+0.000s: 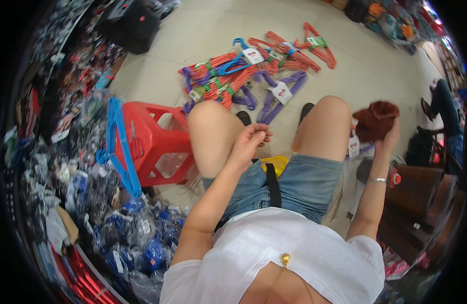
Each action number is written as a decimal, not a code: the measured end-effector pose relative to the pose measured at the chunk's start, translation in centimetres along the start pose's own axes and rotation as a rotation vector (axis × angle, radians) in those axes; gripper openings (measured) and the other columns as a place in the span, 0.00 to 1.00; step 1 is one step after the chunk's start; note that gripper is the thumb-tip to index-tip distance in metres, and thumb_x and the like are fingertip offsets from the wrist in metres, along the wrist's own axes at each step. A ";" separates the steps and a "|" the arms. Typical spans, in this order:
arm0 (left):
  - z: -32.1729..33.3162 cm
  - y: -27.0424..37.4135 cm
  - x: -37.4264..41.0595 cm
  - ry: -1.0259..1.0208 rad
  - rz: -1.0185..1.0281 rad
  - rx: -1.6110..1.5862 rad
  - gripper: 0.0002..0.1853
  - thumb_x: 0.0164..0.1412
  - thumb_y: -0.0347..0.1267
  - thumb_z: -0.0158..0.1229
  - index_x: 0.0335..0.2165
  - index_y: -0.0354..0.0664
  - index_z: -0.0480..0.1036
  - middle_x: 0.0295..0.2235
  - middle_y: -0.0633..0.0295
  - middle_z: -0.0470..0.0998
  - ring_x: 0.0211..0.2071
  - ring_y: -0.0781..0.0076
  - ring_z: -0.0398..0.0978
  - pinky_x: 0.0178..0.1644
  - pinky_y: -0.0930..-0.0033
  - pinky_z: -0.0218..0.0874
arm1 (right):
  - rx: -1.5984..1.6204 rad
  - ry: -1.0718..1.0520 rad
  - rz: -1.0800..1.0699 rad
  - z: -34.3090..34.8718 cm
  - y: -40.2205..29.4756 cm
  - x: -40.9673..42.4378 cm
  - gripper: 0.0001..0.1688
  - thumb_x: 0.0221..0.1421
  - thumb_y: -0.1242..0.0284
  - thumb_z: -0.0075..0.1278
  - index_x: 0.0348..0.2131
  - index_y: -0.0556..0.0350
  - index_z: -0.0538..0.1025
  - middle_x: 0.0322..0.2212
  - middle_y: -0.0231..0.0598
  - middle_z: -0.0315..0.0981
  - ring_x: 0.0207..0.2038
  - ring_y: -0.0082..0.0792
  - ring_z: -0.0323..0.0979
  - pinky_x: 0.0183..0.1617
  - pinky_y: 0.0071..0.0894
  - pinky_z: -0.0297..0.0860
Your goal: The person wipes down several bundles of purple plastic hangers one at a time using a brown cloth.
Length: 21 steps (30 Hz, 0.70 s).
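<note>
My left hand [251, 145] is above my lap between my knees, fingers loosely curled, with nothing visible in it. Out beyond my right knee, my right hand [391, 133] grips a bunched reddish-brown cloth [375, 121]; the fingers behind it are hidden. On the floor past my feet lies a purple hanger bundle [267, 104] in a white paper band. Behind it are heaped bundles of orange-red hangers [233, 81], with more purple ones among them. A blue hanger bundle [233, 65] rests on that heap.
At my left stands a red plastic stool [157, 140] with scissors [135, 142] and blue hangers [119, 152] at its side. Plastic-wrapped goods [142, 235] pile up along the left. A black speaker [133, 26] stands at far left. Brown boxlike furniture [412, 201] and another person's leg [448, 110] are at right.
</note>
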<state>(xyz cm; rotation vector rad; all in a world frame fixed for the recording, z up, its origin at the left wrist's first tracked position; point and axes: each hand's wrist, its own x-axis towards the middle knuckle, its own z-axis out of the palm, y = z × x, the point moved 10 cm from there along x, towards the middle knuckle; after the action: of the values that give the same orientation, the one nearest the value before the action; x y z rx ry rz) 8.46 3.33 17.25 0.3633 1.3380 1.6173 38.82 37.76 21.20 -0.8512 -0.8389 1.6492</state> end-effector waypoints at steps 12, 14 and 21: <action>1.2 1.6 7.2 0.079 -0.083 -0.321 0.36 0.58 0.39 0.56 0.59 0.44 0.49 0.55 0.58 0.59 0.55 0.62 0.60 0.56 0.60 0.56 | 0.703 -0.631 0.518 25.6 5.7 -6.2 0.25 0.64 0.59 0.32 0.51 0.58 0.65 0.51 0.46 0.64 0.53 0.43 0.63 0.60 0.44 0.59; 1.7 1.5 9.4 -0.048 -0.027 -0.429 0.34 0.58 0.37 0.56 0.58 0.44 0.51 0.54 0.59 0.61 0.55 0.64 0.61 0.57 0.60 0.56 | 0.621 -0.311 0.778 23.0 12.9 -5.1 0.25 0.64 0.59 0.32 0.50 0.58 0.66 0.50 0.46 0.65 0.52 0.43 0.64 0.60 0.44 0.59; 2.1 0.3 12.0 -0.049 -0.068 -0.451 0.17 0.60 0.25 0.49 0.48 0.38 0.65 0.45 0.62 0.71 0.46 0.72 0.69 0.52 0.69 0.61 | 0.176 -0.191 0.854 19.6 20.9 -6.4 0.32 0.63 0.52 0.32 0.54 0.59 0.60 0.55 0.42 0.59 0.58 0.38 0.57 0.60 0.41 0.57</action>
<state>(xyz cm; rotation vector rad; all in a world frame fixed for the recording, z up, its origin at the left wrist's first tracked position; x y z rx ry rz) 3.96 14.30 14.26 0.0821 0.9025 1.7811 13.35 25.15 13.90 -1.0064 -0.4489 2.5372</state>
